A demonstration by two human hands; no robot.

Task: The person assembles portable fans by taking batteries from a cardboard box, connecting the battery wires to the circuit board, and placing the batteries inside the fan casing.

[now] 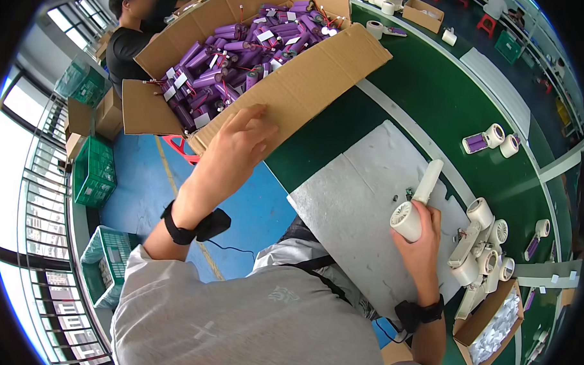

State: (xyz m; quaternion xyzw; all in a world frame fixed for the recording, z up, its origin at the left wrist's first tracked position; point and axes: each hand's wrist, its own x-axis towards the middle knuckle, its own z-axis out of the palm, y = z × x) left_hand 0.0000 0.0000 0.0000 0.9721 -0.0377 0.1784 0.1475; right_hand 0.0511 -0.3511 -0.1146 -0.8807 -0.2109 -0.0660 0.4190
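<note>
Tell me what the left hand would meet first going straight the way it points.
The left hand would likely meet the cardboard flap first, with the purple batteries beyond; whether it already touches the flap is unclear.

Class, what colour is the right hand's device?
The device is off-white, best seen in the head view.

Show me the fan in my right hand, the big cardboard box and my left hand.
Fan (pixel 404 216): head view, on the round grille.
Big cardboard box (pixel 324 77): head view, near flap.
Left hand (pixel 237 144): head view, its back.
</note>
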